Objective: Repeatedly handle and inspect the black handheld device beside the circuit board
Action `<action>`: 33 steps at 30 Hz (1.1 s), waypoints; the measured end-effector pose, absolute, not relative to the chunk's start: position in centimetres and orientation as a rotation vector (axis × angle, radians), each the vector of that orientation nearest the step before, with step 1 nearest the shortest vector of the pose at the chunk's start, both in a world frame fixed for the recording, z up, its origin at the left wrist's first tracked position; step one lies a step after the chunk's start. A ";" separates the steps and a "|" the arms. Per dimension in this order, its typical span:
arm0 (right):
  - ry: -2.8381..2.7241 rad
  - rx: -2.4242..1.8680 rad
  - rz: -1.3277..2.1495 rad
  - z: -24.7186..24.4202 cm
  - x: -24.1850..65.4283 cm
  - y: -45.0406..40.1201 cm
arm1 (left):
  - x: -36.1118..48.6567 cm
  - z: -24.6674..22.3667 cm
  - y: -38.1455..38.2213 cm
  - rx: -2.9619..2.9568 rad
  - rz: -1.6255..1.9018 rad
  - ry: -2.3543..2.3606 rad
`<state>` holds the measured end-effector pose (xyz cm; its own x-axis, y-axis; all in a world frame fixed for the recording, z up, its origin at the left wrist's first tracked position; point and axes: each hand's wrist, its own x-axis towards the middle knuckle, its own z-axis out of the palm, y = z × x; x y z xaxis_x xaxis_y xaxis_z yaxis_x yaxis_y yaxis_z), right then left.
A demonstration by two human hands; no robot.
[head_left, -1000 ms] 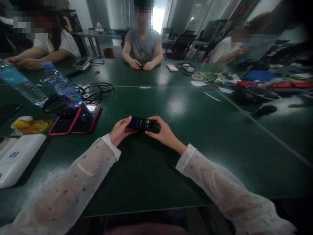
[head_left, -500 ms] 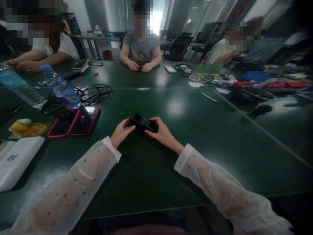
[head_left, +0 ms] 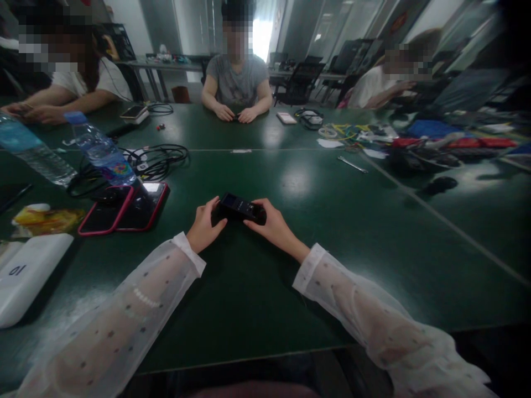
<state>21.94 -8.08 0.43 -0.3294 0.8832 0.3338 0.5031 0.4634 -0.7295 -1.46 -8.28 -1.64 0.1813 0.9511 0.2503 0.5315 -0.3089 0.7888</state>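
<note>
A small black handheld device (head_left: 237, 207) with a little screen and a row of buttons is held between my two hands, low over the green table (head_left: 257, 298). My left hand (head_left: 206, 224) grips its left end, thumb at the near side and fingers at the far side. Around the right end curls my right hand (head_left: 271, 224), its thumb along the near edge. The device lies slightly slanted, screen end to the left. Its underside and the fingertips behind it are hidden.
To the left are two red-rimmed phones (head_left: 143, 207), a water bottle (head_left: 99, 149), coiled black cables (head_left: 166, 157), a yellow packet (head_left: 45, 220) and a white box (head_left: 33, 276). A wrench (head_left: 352, 165) lies right of centre. Other people sit around the table, one person (head_left: 237, 83) opposite.
The device has turned slightly in my hands, so its face with the screen and buttons shows flatter. My left thumb has shifted a little toward its near left corner.
</note>
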 end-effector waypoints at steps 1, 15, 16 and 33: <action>-1.982 -1.148 0.662 0.5 21.9 -8.2 | -1.4 -1.8 -8.3 1.959 1.000 1.411; -1.504 -1.264 0.179 1.9 26.5 -6.0 | -1.1 0.3 -9.5 2.443 1.081 1.385; -1.483 -1.299 0.155 1.6 27.4 -5.5 | -1.0 0.4 -9.6 2.483 1.065 1.369; -1.570 -1.648 -0.037 -1.8 31.3 -2.8 | -1.3 -0.3 -9.3 2.659 0.709 1.275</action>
<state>31.35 -2.83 -1.76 0.2155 0.8106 0.5445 0.8352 0.1359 -0.5329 -1.26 -9.31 -0.26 0.5384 0.7604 0.3631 0.7098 -0.6415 0.2910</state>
